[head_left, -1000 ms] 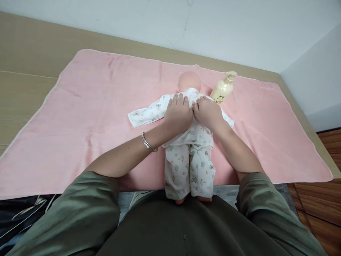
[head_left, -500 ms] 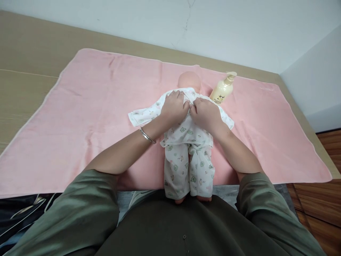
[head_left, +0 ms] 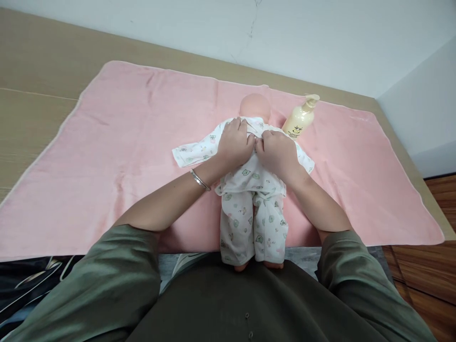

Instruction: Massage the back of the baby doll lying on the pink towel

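A baby doll [head_left: 255,105] lies on its back, head away from me, in a white printed shirt [head_left: 249,176] and matching trousers [head_left: 236,228]. My left hand [head_left: 235,142] is closed on the left side of the shirt's front, just below the collar. On the other side of the opening, my right hand [head_left: 277,151] pinches the shirt's front edge. Thumbs and fingertips of both hands almost meet at the middle of the chest. Whatever fastening lies between them is too small and covered to make out.
Beneath the doll a pink blanket [head_left: 149,137] spreads over the wooden table [head_left: 32,61]. A cream pump bottle [head_left: 299,118] stands close to the doll's sleeve on the right. The wall [head_left: 320,42] rises behind the table. The doll's feet [head_left: 242,267] reach past the near edge, against my clothing.
Both hands stay at the shirt's chest with only tiny finger shifts. The whole view has moved very slightly.
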A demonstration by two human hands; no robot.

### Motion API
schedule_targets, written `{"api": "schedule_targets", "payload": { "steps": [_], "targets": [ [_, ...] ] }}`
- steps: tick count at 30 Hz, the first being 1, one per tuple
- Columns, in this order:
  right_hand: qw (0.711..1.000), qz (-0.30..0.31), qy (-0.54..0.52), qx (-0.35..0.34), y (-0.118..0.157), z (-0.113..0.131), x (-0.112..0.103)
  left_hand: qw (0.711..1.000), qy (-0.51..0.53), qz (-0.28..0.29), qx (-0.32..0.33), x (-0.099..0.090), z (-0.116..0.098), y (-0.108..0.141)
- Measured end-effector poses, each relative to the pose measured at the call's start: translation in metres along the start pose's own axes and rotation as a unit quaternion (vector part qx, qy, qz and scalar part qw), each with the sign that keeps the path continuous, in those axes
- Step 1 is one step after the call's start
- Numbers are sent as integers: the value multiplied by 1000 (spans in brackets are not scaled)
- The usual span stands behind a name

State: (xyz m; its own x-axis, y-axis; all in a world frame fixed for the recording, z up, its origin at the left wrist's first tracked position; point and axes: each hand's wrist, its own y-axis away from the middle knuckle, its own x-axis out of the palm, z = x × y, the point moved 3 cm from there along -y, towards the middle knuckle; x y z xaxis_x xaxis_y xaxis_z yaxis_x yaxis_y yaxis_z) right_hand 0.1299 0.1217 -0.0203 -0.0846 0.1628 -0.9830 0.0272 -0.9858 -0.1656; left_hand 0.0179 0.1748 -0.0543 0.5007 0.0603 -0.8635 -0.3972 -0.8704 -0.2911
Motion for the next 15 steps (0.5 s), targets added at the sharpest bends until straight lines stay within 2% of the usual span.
{"api": "schedule_targets", "payload": {
  "steps": [3, 6, 15],
  "targets": [
    [999, -1, -34, -6, -8, -4, 6, 999, 20, -41, -9, 13, 7, -1],
    [997, 9, -75, -21, -22, -13, 20, 998, 35, -50, -6, 20, 9, 1],
    [993, -15, -114, -13, -25, -18, 36, 999, 24, -28, -20, 14, 6, 3]
  ]
}}
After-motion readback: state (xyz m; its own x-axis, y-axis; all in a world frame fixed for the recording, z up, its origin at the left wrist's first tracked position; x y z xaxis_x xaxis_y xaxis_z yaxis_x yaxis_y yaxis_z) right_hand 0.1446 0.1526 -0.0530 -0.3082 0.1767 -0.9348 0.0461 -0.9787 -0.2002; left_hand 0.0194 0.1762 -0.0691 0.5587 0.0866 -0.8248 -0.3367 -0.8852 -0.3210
